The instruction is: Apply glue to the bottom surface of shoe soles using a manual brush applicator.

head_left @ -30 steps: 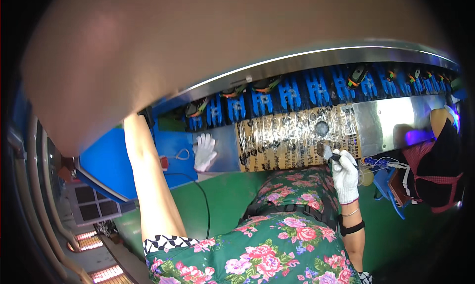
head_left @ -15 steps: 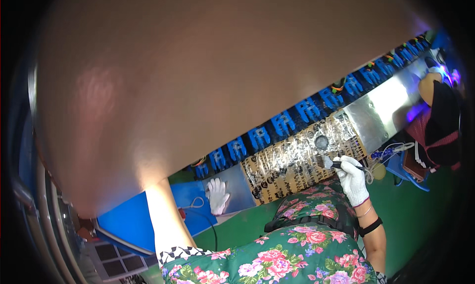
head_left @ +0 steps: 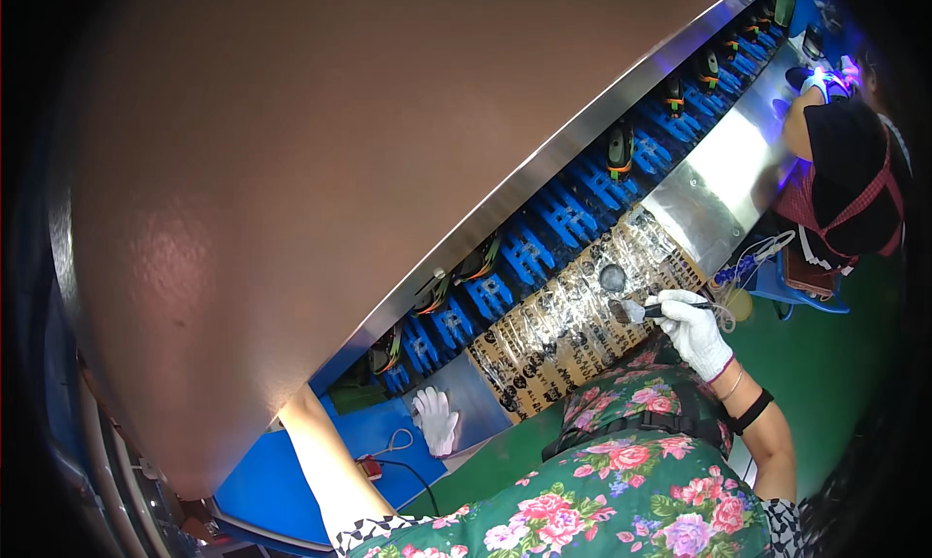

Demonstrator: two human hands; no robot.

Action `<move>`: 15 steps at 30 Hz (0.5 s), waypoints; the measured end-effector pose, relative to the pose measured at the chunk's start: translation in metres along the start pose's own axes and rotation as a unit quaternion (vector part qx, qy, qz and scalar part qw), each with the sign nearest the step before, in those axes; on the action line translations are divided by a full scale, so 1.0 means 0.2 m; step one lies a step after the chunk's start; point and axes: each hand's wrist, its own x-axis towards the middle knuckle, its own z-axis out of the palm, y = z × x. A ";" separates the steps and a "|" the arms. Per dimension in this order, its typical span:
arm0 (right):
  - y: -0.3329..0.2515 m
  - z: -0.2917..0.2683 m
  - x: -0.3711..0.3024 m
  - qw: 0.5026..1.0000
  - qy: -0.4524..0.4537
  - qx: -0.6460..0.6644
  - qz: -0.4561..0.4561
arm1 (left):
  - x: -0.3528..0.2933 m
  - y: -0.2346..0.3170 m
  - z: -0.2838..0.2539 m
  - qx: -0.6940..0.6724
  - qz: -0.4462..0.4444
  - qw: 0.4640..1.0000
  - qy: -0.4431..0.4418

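White glove (head_left: 436,421) left of taped cardboard (head_left: 544,364); brown panel (head_left: 340,169) hides left hand, can't tell grip. Right hand (head_left: 693,331) closed round brush (head_left: 634,311).

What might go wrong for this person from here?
The left hand is hidden by the big brown panel, so it might bump something out of view. The brush in the gloved right hand could smear the film-covered cardboard. The loose white glove, near the metal bench's edge, might get knocked off.
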 end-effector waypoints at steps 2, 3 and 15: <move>-0.01 -0.01 -0.01 1.000 0.007 0.009 0.000 | 0.08 0.02 -0.01 0.034 0.023 0.999 0.005; -0.01 -0.01 -0.01 1.000 0.014 0.007 0.004 | 0.12 0.04 -0.02 0.044 0.035 0.998 0.010; -0.07 -0.03 -0.03 0.999 -0.019 0.037 0.025 | 0.11 1.67 -0.88 -0.278 0.253 0.913 -0.157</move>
